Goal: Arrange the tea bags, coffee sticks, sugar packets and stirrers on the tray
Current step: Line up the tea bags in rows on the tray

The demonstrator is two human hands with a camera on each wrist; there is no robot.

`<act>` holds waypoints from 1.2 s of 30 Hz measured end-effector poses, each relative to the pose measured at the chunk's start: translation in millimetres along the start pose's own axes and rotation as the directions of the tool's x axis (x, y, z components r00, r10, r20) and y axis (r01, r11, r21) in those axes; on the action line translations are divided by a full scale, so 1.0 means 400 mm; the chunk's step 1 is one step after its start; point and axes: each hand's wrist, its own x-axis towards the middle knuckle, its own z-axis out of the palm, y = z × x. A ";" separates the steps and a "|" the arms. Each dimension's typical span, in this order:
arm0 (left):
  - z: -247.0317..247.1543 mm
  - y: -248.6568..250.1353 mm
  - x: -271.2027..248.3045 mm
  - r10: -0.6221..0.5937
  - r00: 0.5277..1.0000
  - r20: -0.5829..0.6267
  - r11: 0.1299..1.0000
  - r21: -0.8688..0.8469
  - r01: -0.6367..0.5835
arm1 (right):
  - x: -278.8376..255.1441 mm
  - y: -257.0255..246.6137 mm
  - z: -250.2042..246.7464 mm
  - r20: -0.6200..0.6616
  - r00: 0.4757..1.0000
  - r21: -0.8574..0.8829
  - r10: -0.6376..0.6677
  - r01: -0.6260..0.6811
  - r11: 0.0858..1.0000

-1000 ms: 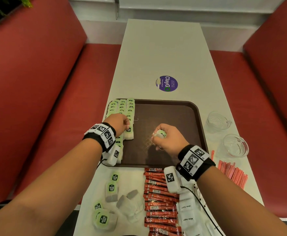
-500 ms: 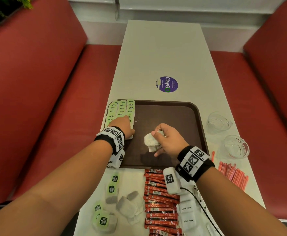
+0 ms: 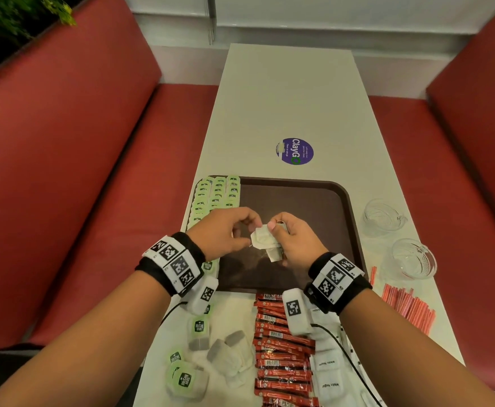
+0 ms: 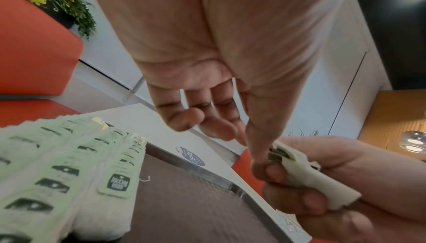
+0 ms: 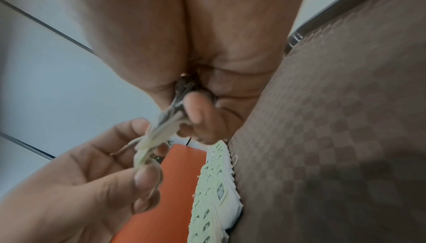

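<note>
Where hands [image 3: 224, 232] [image 3: 297, 240] pinch, tea bag [image 3: 262, 238], above tray [image 3: 313, 201]

I see: desk [image 3: 284, 98] bearing tray [image 3: 346, 195], sticker [image 3: 294, 151], two glass cups [image 3: 382, 215], stirrers [image 3: 407, 306], coffee sticks [image 3: 281, 348], sugar packets [image 3: 327, 365], loose tea bags [image 3: 228, 356].

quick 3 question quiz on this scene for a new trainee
1. True or false: the coffee sticks already lie on the tray.
2. What does the right hand hold? A) a stirrer B) a tea bag C) a sugar packet
3. Fill in: the rows of tea bags sit along the tray's ____ edge.

Key: 1 false; 2 B; 3 left.
</note>
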 end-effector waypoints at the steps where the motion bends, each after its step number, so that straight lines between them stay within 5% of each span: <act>1: 0.002 0.003 -0.007 -0.005 1.000 -0.008 1.000 0.002 0.005 | 0.002 0.000 0.004 -0.008 1.000 0.016 0.009 -0.008 1.000; 9: 0.001 0.023 -0.036 0.046 0.982 -0.182 0.998 0.059 -0.036 | -0.003 -0.021 0.030 0.006 0.997 0.003 -0.075 0.075 0.997; 16: -0.051 0.035 -0.050 0.075 0.944 -0.322 0.997 0.038 -0.066 | -0.010 -0.023 0.026 -0.022 0.999 0.099 0.043 -0.040 0.994; 26: -0.057 0.026 -0.055 -0.009 0.974 -0.228 0.994 0.103 0.033 | -0.016 -0.051 0.029 -0.012 0.987 -0.063 -0.161 0.160 0.985; 36: -0.064 -0.005 -0.025 -0.040 0.946 -0.323 0.987 0.132 0.087 | 0.010 -0.042 0.039 -0.019 0.989 -0.232 -0.150 0.141 0.962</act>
